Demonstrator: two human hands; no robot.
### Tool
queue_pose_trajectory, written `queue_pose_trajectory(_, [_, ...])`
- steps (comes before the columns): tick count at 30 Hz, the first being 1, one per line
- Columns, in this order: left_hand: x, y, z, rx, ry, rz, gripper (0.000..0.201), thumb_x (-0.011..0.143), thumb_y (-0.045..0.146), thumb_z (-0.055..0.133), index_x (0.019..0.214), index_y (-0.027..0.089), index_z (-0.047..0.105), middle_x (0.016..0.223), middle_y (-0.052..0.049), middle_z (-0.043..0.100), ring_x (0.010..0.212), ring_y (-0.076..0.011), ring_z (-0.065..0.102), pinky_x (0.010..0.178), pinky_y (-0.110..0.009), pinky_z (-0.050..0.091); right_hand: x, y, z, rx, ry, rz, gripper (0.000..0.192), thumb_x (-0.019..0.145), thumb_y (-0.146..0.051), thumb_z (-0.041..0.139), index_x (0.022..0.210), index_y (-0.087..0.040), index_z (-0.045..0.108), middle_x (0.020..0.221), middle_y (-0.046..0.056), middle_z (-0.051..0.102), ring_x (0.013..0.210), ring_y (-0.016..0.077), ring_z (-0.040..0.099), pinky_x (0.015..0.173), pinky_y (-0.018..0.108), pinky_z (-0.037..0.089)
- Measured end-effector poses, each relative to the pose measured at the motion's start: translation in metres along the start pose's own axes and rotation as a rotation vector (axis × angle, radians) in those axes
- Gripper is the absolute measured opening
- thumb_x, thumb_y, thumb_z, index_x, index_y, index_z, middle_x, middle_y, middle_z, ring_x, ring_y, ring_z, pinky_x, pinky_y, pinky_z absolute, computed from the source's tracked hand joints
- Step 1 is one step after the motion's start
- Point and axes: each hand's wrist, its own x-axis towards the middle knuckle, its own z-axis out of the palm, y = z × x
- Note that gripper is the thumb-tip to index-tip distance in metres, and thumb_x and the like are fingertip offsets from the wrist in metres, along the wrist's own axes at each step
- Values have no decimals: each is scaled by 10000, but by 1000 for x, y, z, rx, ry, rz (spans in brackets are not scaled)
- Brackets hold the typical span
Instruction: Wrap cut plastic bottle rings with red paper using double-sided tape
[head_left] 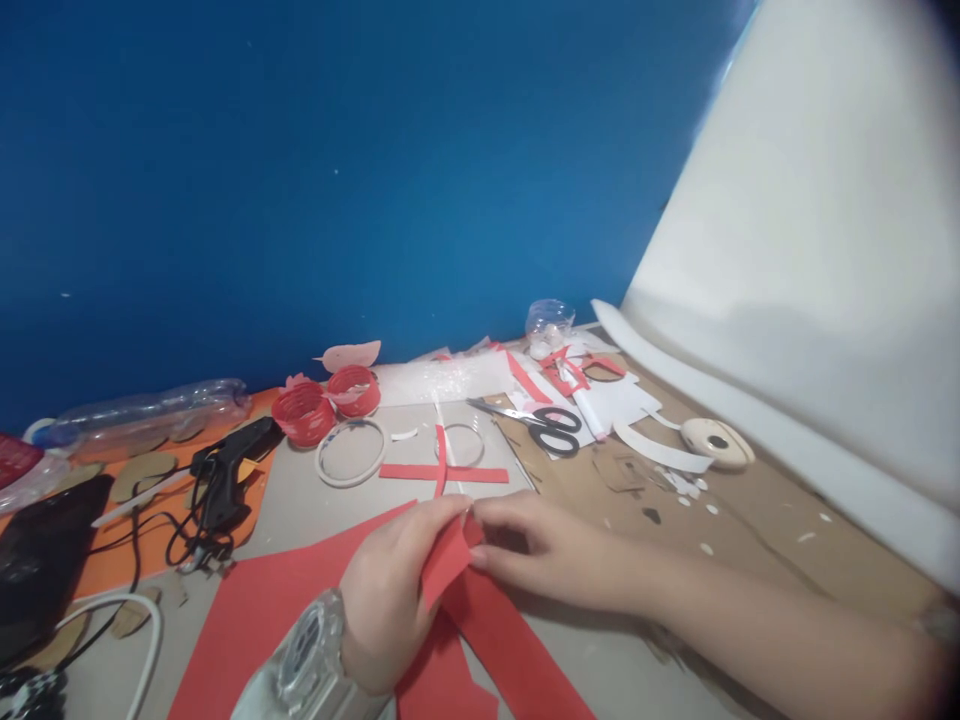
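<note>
My left hand, with a watch on its wrist, grips a folded piece of red paper. The fingertips of my right hand pinch the same paper at its right edge, near a slightly curled corner. Beneath my hands lie a large red paper sheet and a wide red strip. Just beyond, two narrow red strips cross, one lying sideways and the other curving. My fingers hide part of the held paper.
Scissors, a hole punch and paper scraps lie to the right. Behind are a white ring and two red cups. At left are a glue gun, its cable and a plastic bottle. A blue wall rises behind.
</note>
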Motion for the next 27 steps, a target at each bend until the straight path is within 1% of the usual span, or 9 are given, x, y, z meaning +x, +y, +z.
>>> queue_pose_trajectory(2, [2, 1, -1, -59, -49, -117, 208, 902, 254, 469, 1073, 246, 588, 988, -26, 751, 868, -199, 716, 721, -262, 530, -1, -1, 0, -6, 26, 3, 198, 903, -260, 502, 717, -196, 484, 674, -49, 478, 629, 109, 453, 579, 230, 366])
queue_pose_trajectory(4, [4, 2, -1, -135, -108, -279, 198, 900, 346, 502, 1002, 217, 611, 826, -32, 742, 722, -200, 704, 644, -267, 514, -1, -2, -1, -10, 60, 16, 223, 898, -269, 510, 693, -202, 454, 658, -49, 456, 618, 113, 440, 565, 232, 359])
queue_pose_trajectory(6, [6, 3, -2, -238, -136, -403, 241, 883, 425, 523, 911, 200, 606, 689, -8, 677, 571, -169, 632, 564, -259, 474, 0, -2, -1, -7, 97, 36, 240, 905, -286, 501, 687, -206, 440, 668, -41, 460, 624, 119, 445, 559, 235, 359])
queue_pose_trajectory(8, [9, 4, -2, -365, -159, -467, 268, 881, 455, 521, 812, 201, 570, 653, 15, 616, 527, -135, 561, 541, -245, 435, 0, -2, -2, -2, 133, 65, 263, 922, -319, 476, 689, -206, 433, 683, -34, 457, 628, 122, 450, 545, 234, 357])
queue_pose_trajectory(12, [12, 3, -1, -526, -255, -502, 381, 894, 462, 499, 620, 202, 446, 543, 57, 474, 500, -101, 454, 516, -217, 368, 0, -2, -3, 0, 174, 113, 282, 933, -362, 460, 701, -205, 426, 697, -37, 435, 636, 119, 446, 542, 229, 353])
queue_pose_trajectory(14, [12, 3, 0, -552, -273, -507, 397, 899, 462, 488, 605, 201, 430, 522, 64, 450, 494, -98, 448, 507, -211, 365, 0, -2, -4, -3, 179, 124, 287, 931, -372, 465, 701, -206, 423, 693, -40, 434, 633, 118, 440, 543, 229, 345])
queue_pose_trajectory(20, [14, -1, 1, -598, -217, -551, 394, 885, 445, 521, 597, 199, 408, 513, 84, 394, 480, -80, 406, 505, -205, 336, 0, -4, -3, -4, 127, 122, 235, 906, -376, 518, 746, -204, 512, 718, -32, 542, 665, 128, 491, 605, 243, 374])
queue_pose_trajectory(24, [13, -2, 1, -679, -236, -601, 398, 898, 463, 490, 609, 209, 388, 472, 85, 436, 443, -88, 486, 490, -207, 380, 1, -3, -3, 7, 150, 122, 220, 932, -336, 468, 753, -210, 497, 729, -33, 539, 678, 130, 498, 622, 246, 384])
queue_pose_trajectory(27, [12, -4, 1, -743, -258, -615, 376, 920, 448, 461, 636, 203, 439, 462, 70, 494, 444, -95, 528, 511, -215, 417, 0, -4, -5, 17, 185, 116, 243, 953, -328, 422, 746, -213, 476, 728, -32, 525, 684, 133, 496, 636, 253, 394])
